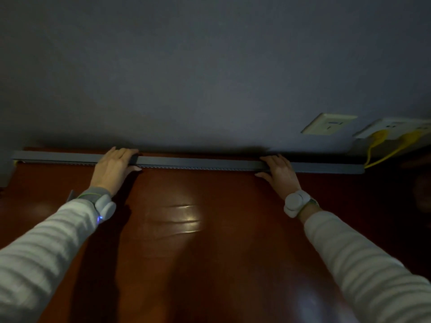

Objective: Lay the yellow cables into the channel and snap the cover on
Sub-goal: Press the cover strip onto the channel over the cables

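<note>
A long grey cable channel with its cover (198,162) lies along the far edge of the brown table (210,229), against the wall. My left hand (114,167) clasps the channel left of its middle, fingers over the top and thumb on the front. My right hand (279,170) grips it the same way further right. Yellow cables (382,149) drop from a white wall socket (394,128) and enter the channel's right end. A small yellow bit (15,162) shows at the channel's left end. The cables inside are hidden.
A second white wall socket (328,124) sits on the grey wall left of the one with the cables. Both wrists wear white devices. The room is dim, and the table's right side is in deep shadow.
</note>
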Motion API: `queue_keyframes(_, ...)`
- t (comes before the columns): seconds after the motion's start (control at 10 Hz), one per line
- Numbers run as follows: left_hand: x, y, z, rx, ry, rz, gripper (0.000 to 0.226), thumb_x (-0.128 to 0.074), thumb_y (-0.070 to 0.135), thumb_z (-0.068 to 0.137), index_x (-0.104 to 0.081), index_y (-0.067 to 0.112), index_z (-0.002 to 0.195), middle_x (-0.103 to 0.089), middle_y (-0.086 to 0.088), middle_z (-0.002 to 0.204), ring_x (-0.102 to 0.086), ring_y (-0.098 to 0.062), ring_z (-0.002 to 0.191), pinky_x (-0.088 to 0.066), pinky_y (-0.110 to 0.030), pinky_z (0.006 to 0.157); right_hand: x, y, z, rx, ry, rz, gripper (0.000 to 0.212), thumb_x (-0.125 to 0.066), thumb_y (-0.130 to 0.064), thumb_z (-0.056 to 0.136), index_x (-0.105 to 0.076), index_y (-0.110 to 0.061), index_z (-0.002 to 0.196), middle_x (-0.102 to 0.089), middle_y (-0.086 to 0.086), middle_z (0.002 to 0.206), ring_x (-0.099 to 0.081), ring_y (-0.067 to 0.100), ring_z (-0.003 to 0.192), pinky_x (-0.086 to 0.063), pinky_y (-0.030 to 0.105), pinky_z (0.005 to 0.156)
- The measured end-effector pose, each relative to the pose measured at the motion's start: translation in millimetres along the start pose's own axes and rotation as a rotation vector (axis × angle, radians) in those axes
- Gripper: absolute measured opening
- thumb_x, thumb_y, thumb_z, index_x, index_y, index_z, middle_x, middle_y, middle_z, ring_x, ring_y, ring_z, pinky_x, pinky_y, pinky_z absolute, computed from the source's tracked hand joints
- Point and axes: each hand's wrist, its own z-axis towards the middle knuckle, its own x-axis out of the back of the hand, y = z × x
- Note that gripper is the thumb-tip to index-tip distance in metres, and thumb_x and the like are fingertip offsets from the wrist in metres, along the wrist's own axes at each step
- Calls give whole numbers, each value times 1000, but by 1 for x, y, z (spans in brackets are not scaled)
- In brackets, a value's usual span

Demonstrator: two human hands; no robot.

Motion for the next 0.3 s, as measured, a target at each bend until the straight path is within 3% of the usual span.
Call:
queue_keyframes(0.1, 13, 13, -2, 32, 27, -61, 51, -73, 24, 81, -58, 2, 124, -65, -23, 120, -59, -43, 116, -35, -49, 112, 9, -18, -1, -29, 5, 11, 51, -65, -31, 88, -53, 0, 126, -60, 21, 128, -53, 35, 121, -34, 46, 114)
queue_keyframes(0.3, 84, 68, -5, 33, 182, -299, 35, -56, 28, 95, -59, 7, 122, -65, -19, 121, -62, -38, 108, -48, -45, 92, 68, -82, -3, 45, -26, 231, 45, -55, -33, 94, -52, -2, 127, -59, 21, 126, -56, 35, 115, -46, 45, 100)
